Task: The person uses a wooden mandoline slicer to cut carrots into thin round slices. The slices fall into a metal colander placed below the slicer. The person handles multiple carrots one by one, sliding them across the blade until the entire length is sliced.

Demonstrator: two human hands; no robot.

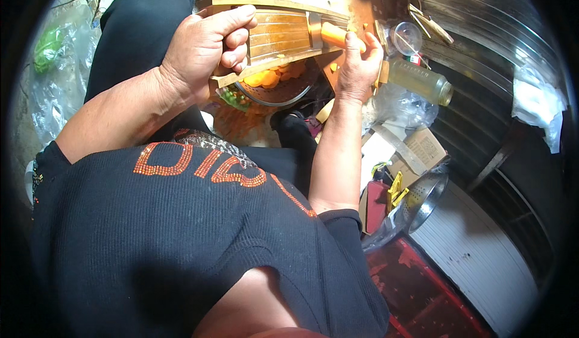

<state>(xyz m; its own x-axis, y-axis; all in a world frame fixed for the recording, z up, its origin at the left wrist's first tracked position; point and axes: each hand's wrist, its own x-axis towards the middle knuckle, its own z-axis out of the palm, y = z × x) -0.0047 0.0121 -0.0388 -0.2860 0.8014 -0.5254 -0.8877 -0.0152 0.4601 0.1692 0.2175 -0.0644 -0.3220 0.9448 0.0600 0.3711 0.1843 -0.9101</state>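
Observation:
My left hand (pixel 217 39) grips the near end of a wooden mandoline slicer (pixel 282 30), a slatted board with raised side rails. A metal blade plate (pixel 314 30) crosses the board towards its far end. With my right hand (pixel 359 64) I hold a peeled carrot (pixel 337 34) between thumb and fingers, its end by the blade. Beneath the slicer stands a metal colander (pixel 289 94) with orange carrot slices (pixel 267 78) in it. Part of the colander is hidden by the board.
A wooden board (pixel 328 69) with orange scraps lies behind the slicer. A glass bottle (pixel 420 82) and a clear plastic cup (pixel 407 38) stand to the right. Further down are a cardboard box (pixel 420 150) and another metal colander (pixel 427 198). Plastic bags (pixel 59 89) lie at left.

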